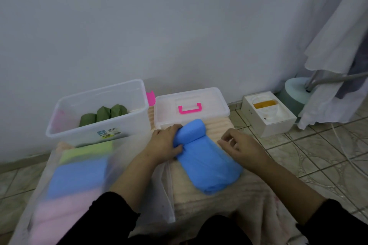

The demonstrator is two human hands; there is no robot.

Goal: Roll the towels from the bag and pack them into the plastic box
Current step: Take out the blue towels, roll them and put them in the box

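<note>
A blue towel (209, 165) lies on a peach mat, its far end rolled into a thick roll. My left hand (165, 143) grips the left end of that roll. To the right of the towel, my right hand (242, 146) hovers with loosely curled fingers and holds nothing. The clear plastic box (95, 133) stands at the back left with three rolled green towels (103, 114) inside. On the left, a translucent bag (49, 165) holds folded green, blue and pink towels.
The box's clear lid (219, 105) with a pink handle lies behind the blue towel. A white carton (268, 115) sits on the tiled floor at right. A white curtain (338, 45) and a stand base are at far right. The wall is close behind.
</note>
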